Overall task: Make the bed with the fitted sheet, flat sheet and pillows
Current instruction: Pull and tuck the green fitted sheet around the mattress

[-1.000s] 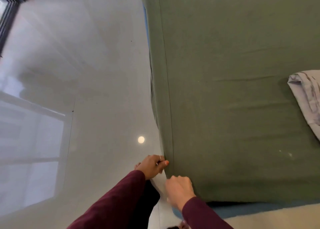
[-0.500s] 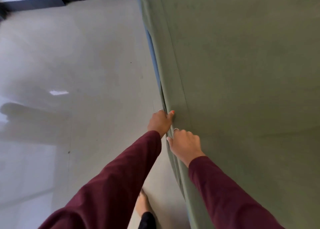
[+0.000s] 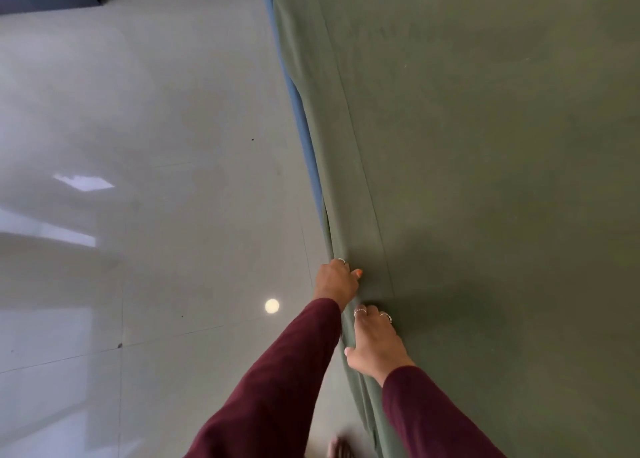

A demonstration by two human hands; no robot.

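Both hands now well along the bed's side, away from the corner worked a second ago; grey bundle on the bed out of view. Left hand (image 3: 336, 282) curled over the side fold of the green sheet (image 3: 485, 180), thumb on top, fabric pinched against the edge. Right hand (image 3: 375, 341) just beside it, knuckles bent, fingers gripping the same fold lower down. Sheet spread flat over the top, side hem bunched at the hands, blue mattress (image 3: 294, 86) showing beyond. Likely tucking the side, edge by edge; flat sheet and pillows not yet on. Glossy floor (image 3: 138, 215) alongside.
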